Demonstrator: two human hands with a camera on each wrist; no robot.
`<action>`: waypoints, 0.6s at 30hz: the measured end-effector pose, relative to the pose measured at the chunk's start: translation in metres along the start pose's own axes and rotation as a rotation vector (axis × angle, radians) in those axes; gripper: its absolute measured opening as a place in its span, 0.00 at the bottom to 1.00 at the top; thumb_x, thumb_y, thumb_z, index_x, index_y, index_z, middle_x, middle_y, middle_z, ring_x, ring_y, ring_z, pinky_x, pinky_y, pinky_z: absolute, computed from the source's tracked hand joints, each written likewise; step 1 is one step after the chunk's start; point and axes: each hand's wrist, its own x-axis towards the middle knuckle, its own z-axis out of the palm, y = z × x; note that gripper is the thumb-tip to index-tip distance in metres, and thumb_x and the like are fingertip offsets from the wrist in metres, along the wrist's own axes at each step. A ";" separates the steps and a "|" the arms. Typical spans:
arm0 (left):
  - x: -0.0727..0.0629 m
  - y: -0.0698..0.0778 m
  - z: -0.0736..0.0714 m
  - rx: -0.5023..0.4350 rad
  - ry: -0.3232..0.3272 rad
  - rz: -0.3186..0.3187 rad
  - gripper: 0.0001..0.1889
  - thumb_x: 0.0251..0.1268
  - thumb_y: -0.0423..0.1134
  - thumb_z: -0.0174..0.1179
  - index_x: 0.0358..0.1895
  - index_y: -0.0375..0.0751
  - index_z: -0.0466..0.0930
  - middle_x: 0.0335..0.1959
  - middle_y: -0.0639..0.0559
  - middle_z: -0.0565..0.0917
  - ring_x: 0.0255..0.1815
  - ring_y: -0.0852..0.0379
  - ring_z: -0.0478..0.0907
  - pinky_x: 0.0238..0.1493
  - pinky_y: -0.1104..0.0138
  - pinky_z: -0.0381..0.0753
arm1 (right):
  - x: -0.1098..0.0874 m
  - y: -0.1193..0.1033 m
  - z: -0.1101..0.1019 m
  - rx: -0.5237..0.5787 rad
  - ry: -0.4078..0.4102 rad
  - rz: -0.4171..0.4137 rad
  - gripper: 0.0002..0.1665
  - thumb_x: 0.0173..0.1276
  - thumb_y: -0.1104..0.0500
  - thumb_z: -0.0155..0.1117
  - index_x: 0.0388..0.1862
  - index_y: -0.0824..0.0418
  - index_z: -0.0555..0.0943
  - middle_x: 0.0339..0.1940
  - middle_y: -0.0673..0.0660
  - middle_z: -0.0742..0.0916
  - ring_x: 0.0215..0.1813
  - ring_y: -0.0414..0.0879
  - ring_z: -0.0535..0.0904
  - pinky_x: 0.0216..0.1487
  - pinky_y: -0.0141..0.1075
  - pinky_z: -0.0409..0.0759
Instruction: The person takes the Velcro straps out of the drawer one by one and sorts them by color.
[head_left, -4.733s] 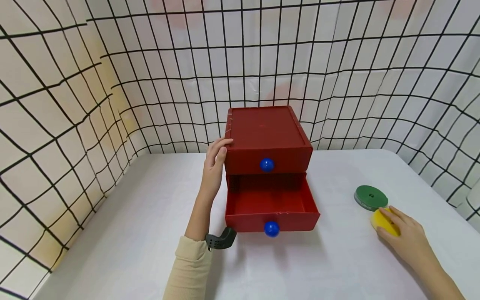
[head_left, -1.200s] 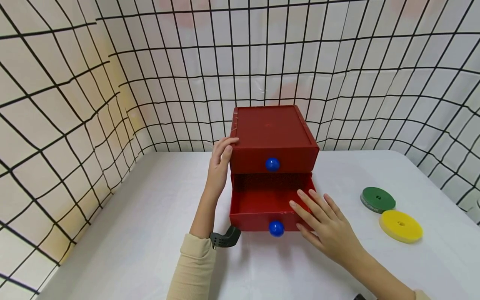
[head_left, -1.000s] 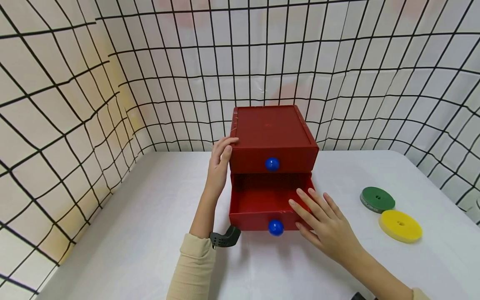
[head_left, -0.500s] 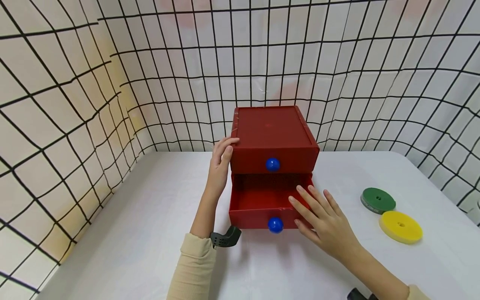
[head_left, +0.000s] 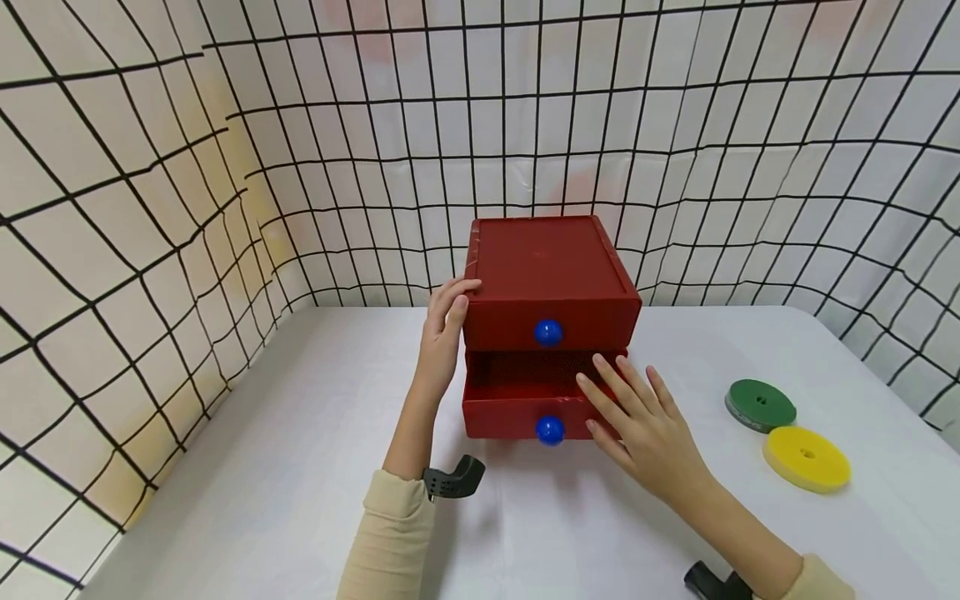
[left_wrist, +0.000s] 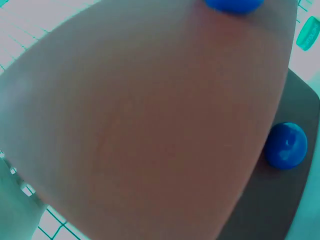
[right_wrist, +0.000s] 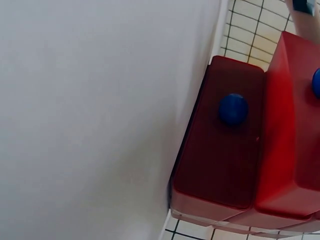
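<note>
A red two-drawer cabinet (head_left: 543, 258) stands on the white table. My left hand (head_left: 442, 337) rests against its left side, fingertips over the top edge and thumb near the front corner. The upper drawer, with a blue knob (head_left: 548, 333), sits flush. Below it the lower drawer (head_left: 498, 418) is pulled partly out; its inside looks bare. My right hand (head_left: 648, 425) spreads straight fingers over the right part of that drawer's front, hiding its right corner. The lower blue knob (right_wrist: 233, 109) shows in the right wrist view, where the right hand is out of sight.
A green disc (head_left: 761, 405) and a yellow disc (head_left: 807, 458), each with a small centre hole, lie on the table to the right. Black wire mesh (head_left: 360, 179) stands before white sheeting at the back and sides.
The right hand left the yellow disc on the table and moved to the lower drawer's front. That drawer has since slid partway in, the right hand moving with it. The left hand stays put.
</note>
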 end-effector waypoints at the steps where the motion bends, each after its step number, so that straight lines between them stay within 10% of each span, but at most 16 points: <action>1: 0.000 0.001 0.000 0.000 0.000 -0.003 0.20 0.70 0.52 0.41 0.57 0.47 0.71 0.64 0.55 0.62 0.66 0.57 0.56 0.64 0.52 0.59 | 0.001 0.001 0.002 -0.004 -0.001 0.003 0.30 0.73 0.42 0.32 0.69 0.52 0.61 0.71 0.56 0.63 0.70 0.56 0.57 0.73 0.47 0.42; 10: -0.006 0.029 0.003 0.008 -0.002 -0.030 0.17 0.72 0.39 0.39 0.57 0.37 0.69 0.65 0.46 0.61 0.66 0.52 0.56 0.65 0.54 0.59 | 0.006 0.010 0.015 -0.049 -0.010 0.015 0.31 0.73 0.42 0.30 0.71 0.49 0.56 0.73 0.54 0.58 0.73 0.54 0.51 0.72 0.50 0.40; 18: -0.003 0.014 0.001 0.016 -0.001 -0.014 0.18 0.72 0.44 0.39 0.57 0.43 0.71 0.64 0.52 0.62 0.66 0.55 0.56 0.65 0.54 0.59 | 0.010 0.017 0.024 -0.065 -0.003 0.023 0.31 0.73 0.42 0.29 0.71 0.49 0.56 0.74 0.54 0.57 0.74 0.56 0.47 0.72 0.51 0.37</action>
